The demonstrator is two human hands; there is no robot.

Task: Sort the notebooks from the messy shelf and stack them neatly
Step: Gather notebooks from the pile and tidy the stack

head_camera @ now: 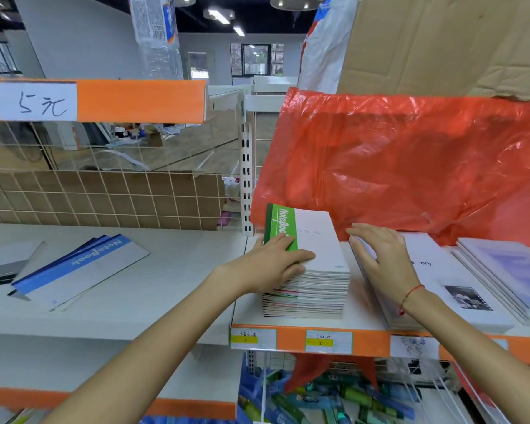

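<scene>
A tall stack of notebooks [311,289] stands on the right shelf section, topped by a white notebook with a green spine strip [317,240]. My left hand [274,264] rests flat on the stack's left side, fingers straight over the green strip. My right hand [377,255] lies with fingers spread on a lower stack of white notebooks [435,270] just to the right. A few blue-and-white notebooks [80,267] lie fanned and askew on the left shelf.
A red plastic bag [395,166] hangs behind the stacks, with cardboard [441,44] above it. Another pile of pale notebooks [508,270] sits at the far right. A wire grid [104,197] backs the left shelf. Packaged goods [318,396] fill the lower bin.
</scene>
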